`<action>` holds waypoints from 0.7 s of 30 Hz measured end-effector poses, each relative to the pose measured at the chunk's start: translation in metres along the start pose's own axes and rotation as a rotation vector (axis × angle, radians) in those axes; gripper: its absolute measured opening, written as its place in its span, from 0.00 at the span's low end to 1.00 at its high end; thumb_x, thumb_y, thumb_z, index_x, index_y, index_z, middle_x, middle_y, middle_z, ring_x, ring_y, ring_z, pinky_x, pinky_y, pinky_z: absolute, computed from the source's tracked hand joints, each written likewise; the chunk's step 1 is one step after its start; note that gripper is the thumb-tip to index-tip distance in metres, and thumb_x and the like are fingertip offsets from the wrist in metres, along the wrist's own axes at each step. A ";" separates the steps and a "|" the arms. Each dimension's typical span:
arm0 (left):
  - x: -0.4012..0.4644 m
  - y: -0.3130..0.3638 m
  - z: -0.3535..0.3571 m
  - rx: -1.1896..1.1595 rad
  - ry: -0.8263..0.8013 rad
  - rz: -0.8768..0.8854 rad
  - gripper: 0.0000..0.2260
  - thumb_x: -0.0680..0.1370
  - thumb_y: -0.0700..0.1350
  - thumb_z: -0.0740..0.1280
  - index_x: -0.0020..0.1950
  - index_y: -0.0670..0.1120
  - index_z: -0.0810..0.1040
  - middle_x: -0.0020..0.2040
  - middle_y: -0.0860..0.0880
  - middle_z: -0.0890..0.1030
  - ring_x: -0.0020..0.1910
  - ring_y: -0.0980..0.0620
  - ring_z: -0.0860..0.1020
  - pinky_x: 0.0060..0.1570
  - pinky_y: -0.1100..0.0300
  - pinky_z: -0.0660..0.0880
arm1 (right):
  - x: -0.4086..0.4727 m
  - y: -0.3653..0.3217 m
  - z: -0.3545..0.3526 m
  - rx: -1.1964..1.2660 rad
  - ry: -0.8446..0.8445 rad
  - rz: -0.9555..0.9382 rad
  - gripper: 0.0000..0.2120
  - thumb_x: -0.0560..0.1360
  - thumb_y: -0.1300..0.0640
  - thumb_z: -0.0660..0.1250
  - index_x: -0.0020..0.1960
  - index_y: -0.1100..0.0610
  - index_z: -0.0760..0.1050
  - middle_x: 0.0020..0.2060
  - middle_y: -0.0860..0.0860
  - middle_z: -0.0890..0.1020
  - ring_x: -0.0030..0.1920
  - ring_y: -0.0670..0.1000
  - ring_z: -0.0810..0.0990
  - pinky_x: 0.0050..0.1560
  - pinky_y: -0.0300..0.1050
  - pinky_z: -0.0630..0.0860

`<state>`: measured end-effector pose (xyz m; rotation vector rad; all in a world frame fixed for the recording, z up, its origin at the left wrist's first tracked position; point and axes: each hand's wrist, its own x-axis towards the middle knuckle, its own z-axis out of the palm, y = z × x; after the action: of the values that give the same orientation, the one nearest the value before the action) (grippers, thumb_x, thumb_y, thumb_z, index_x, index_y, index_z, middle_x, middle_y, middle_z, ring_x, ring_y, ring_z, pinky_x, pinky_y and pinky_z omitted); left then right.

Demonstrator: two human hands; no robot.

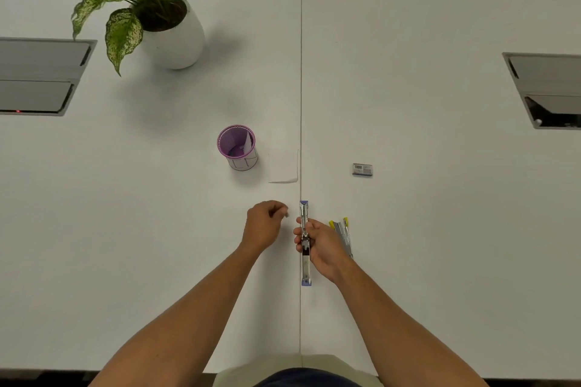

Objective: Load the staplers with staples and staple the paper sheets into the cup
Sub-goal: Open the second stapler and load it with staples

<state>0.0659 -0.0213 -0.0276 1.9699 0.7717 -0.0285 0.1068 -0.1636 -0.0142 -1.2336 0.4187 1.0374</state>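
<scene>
A purple stapler lies swung fully open along the table seam, and my right hand grips it around its hinge. My left hand hovers just left of it, fingers curled, pinching a small pale strip that looks like staples. A yellow stapler lies on the table right behind my right hand. Farther off, a purple mesh cup stands with paper inside and around it. A white paper sheet lies flat beside the cup. A small staple box sits to the right.
A potted plant in a white pot stands at the back left. Recessed cable boxes sit in the table at the left and right. The white table has a seam down its middle.
</scene>
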 end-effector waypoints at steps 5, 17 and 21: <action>0.000 0.018 -0.007 -0.009 -0.159 0.068 0.06 0.78 0.42 0.67 0.48 0.44 0.84 0.43 0.51 0.84 0.42 0.57 0.79 0.42 0.71 0.71 | -0.004 -0.001 0.002 -0.015 -0.012 -0.004 0.14 0.83 0.64 0.51 0.58 0.61 0.75 0.40 0.56 0.78 0.36 0.50 0.75 0.38 0.43 0.73; -0.003 0.034 -0.004 0.116 -0.181 0.172 0.07 0.79 0.38 0.65 0.48 0.40 0.84 0.46 0.45 0.84 0.41 0.56 0.76 0.38 0.79 0.67 | -0.011 -0.004 0.007 0.003 -0.040 -0.034 0.14 0.82 0.65 0.51 0.56 0.61 0.76 0.41 0.57 0.78 0.35 0.51 0.75 0.37 0.43 0.72; -0.006 0.038 -0.003 0.116 -0.161 0.173 0.08 0.79 0.37 0.65 0.49 0.39 0.84 0.47 0.44 0.84 0.42 0.56 0.76 0.39 0.79 0.68 | -0.011 -0.006 0.008 0.019 -0.035 -0.034 0.15 0.83 0.65 0.50 0.55 0.61 0.76 0.41 0.57 0.77 0.35 0.51 0.75 0.37 0.43 0.72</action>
<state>0.0801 -0.0333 0.0057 2.1088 0.5032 -0.1292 0.1037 -0.1609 0.0001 -1.2003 0.3787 1.0223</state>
